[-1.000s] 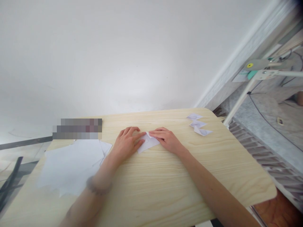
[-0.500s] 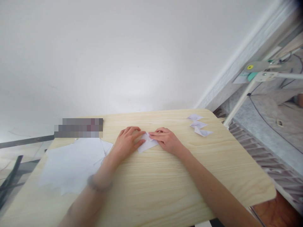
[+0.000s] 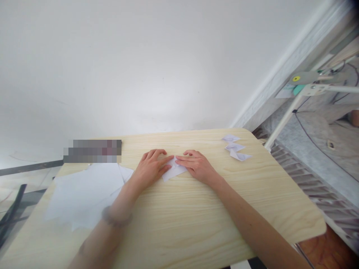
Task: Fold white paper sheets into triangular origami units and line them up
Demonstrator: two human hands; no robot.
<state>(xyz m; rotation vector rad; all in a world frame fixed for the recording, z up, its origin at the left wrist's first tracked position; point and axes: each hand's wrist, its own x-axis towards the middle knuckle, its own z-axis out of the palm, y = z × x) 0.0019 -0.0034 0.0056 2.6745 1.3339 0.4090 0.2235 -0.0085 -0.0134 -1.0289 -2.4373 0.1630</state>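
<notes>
A small white sheet of folded paper (image 3: pixel 174 172) lies on the table between my hands, with folds meeting near its top. My left hand (image 3: pixel 151 164) holds its left side, index finger and thumb pressed onto it. From the other side, my right hand (image 3: pixel 198 166) presses the paper's right part with its fingertips, the other fingers curled. Part of the paper is hidden under the fingers. Three folded white paper pieces (image 3: pixel 240 155) with pointed ends sit in an overlapping row at the back right.
Several loose white sheets (image 3: pixel 81 194) are spread at the left, partly behind my left forearm. A blurred-out dark item (image 3: pixel 92 151) lies at the back left. The pale wooden table (image 3: pixel 179 224) meets a white wall (image 3: pixel 157 67). A white metal frame (image 3: pixel 288 116) stands beyond the right edge.
My right hand's fingers have flattened slightly over the paper's upper edge. Otherwise the hands and paper stay nearly in place; the view has shifted a little.
</notes>
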